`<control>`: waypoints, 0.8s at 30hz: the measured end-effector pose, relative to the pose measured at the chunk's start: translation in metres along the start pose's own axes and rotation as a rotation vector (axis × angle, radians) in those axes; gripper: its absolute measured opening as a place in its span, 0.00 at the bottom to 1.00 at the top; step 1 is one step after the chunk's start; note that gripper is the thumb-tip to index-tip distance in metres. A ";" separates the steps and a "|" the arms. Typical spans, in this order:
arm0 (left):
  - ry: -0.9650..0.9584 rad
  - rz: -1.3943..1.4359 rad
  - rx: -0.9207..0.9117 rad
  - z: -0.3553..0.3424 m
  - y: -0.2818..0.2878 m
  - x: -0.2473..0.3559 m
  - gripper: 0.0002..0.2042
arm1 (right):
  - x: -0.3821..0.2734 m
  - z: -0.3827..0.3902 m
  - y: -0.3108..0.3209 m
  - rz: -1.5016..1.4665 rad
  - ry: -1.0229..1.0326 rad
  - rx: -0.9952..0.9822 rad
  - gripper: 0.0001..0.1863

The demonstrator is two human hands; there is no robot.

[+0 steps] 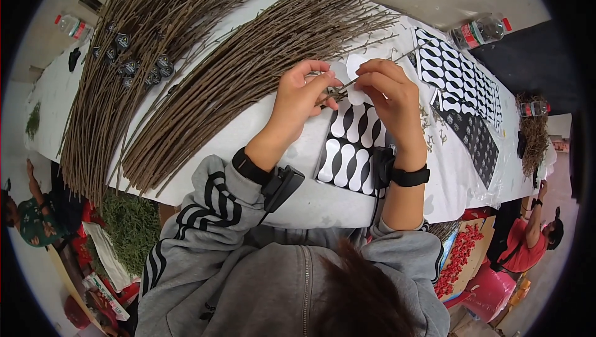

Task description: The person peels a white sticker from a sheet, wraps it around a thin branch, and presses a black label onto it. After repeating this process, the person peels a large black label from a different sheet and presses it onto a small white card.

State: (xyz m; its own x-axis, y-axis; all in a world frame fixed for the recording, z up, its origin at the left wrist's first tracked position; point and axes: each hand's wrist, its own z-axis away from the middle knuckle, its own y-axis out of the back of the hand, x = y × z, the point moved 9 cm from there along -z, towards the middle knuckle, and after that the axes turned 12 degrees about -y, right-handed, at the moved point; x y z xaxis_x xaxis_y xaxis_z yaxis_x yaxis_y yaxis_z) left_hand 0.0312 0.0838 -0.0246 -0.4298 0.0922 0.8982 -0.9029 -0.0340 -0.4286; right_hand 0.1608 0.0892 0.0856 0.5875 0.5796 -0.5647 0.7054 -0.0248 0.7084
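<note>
My left hand (297, 101) and my right hand (392, 93) meet above the white table, fingers bent and pinching. Between them is a thin brown twig (349, 84), its near end at my left fingertips and its length running up past my right hand. A white dumbbell-shaped sticker (355, 63) is at the twig, by my right thumb and index finger; whether it wraps the twig is hidden. Beneath my hands lies a black sheet of white dumbbell-shaped stickers (351, 147), partly covered by my right wrist.
Long twig bundles (230, 82) cover the table's left and middle; black round tags (130, 67) sit on one. More sticker sheets (456, 76) and a dark printed sheet (469, 144) lie right. Bottles (481, 31) stand near the far edge. Red berries (459, 256) fill a box lower right.
</note>
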 end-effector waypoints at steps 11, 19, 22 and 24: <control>0.034 0.056 0.009 0.004 -0.001 -0.002 0.16 | 0.008 -0.003 -0.010 -0.193 -0.116 -0.006 0.11; 0.078 0.126 0.029 0.003 0.000 -0.007 0.18 | 0.021 -0.002 -0.021 -0.169 -0.222 0.035 0.06; 0.082 0.132 0.036 0.003 0.000 -0.007 0.17 | 0.022 -0.002 -0.021 -0.158 -0.225 0.069 0.06; 0.080 0.137 0.040 0.003 -0.001 -0.007 0.17 | 0.022 -0.002 -0.021 -0.151 -0.229 0.085 0.07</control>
State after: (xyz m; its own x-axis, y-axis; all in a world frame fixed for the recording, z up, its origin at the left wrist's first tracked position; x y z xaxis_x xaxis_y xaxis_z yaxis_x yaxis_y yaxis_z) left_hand 0.0345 0.0802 -0.0299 -0.5486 0.1632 0.8200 -0.8360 -0.0911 -0.5411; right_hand 0.1583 0.1040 0.0584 0.5408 0.3834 -0.7487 0.8167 -0.0262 0.5765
